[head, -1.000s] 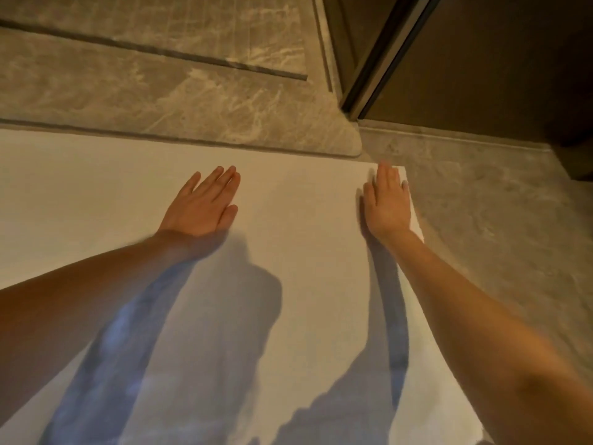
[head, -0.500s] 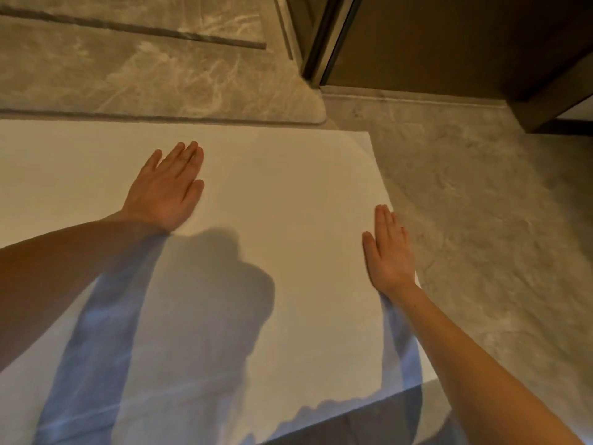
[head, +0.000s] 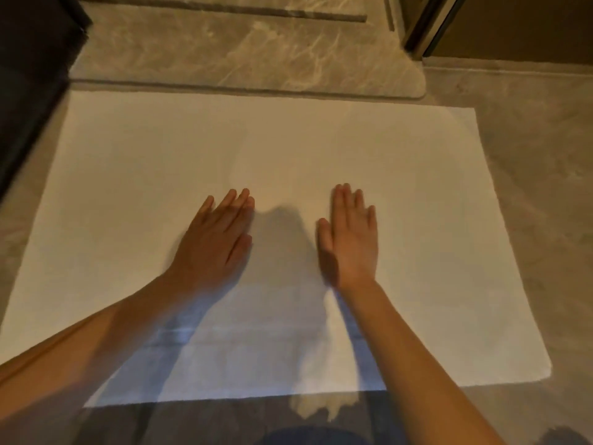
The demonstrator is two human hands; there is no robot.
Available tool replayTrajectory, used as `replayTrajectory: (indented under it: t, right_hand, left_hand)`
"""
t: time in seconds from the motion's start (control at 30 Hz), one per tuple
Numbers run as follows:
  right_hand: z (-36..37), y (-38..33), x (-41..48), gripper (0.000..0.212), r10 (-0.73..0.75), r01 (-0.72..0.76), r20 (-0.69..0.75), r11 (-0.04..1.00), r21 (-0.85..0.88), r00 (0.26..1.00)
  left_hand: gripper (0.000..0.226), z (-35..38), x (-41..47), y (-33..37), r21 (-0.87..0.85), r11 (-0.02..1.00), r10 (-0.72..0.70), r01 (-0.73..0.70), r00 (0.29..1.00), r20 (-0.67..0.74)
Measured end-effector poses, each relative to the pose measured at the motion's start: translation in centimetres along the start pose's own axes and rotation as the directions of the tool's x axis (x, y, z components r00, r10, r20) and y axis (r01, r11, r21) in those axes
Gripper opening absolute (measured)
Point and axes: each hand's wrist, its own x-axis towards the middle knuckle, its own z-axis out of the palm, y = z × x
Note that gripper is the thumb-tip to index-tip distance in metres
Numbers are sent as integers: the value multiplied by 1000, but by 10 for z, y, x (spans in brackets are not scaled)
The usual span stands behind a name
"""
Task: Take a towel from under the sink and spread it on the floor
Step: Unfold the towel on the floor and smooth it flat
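Note:
A large white towel [head: 321, 149] lies flat and unfolded on the grey marble floor, filling most of the view. My left hand [head: 215, 240] rests palm down on its middle, fingers slightly apart and pointing away from me. My right hand [head: 351, 239] lies flat beside it, a short gap to the right, fingers together. Neither hand holds anything. Shadows of my arms fall across the near part of the towel.
A raised marble threshold [head: 250, 53] runs along the towel's far edge. A dark cabinet side [head: 29, 91] stands at the left. A dark door and its frame [head: 426, 27] rise at the far right. Bare floor [head: 539, 187] lies right of the towel.
Both hands have slid from the towel's far and right edges toward its middle and nearer to me. The view has shifted back and left, so the whole towel shows.

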Motion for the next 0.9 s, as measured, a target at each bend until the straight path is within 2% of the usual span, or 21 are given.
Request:
replayTrajectory:
  t: [0.07,0.13,0.27,0.43,0.57,0.63,0.73,0.8,0.9]
  right_hand:
    - [23,-62,-4,61,-97,95,44,994,57,994]
    - [35,-86,-6,61,-145,143,110,989,27,983]
    - [27,-45,-9,58,-180,184,130,983,-12,975]
    - [-9,74,-31,59,54,-44,99,994,-103,994]
    - [-41,131,-51,57,275,-268,44,956,-123,960]
    - [-46,118,-53,57,308,-304,22,947,-102,951]
    - [-32,54,-49,60,157,-157,2,988,-10,988]
    - [-16,18,-54,58,101,-103,43,994,35,994]
    - [-4,21,-69,57,91,-92,116,996,5,989]
  left_hand:
    - [57,6,-2,7,-15,999,34,-34,999,16]
    - [58,11,-2,8,-21,999,45,-45,999,26]
    - [59,17,-3,3,-38,998,41,-41,999,9]
    - [60,18,-3,4,-59,997,47,-49,998,-30]
    - [60,12,-5,10,-68,997,39,-42,998,-42]
    - [60,7,-3,25,-47,995,82,-85,995,-56]
    - [61,11,8,73,-37,958,282,-285,956,-76]
    - [56,17,12,102,-61,920,382,-387,921,-76]
    - [57,27,5,102,-80,926,368,-369,929,-28]
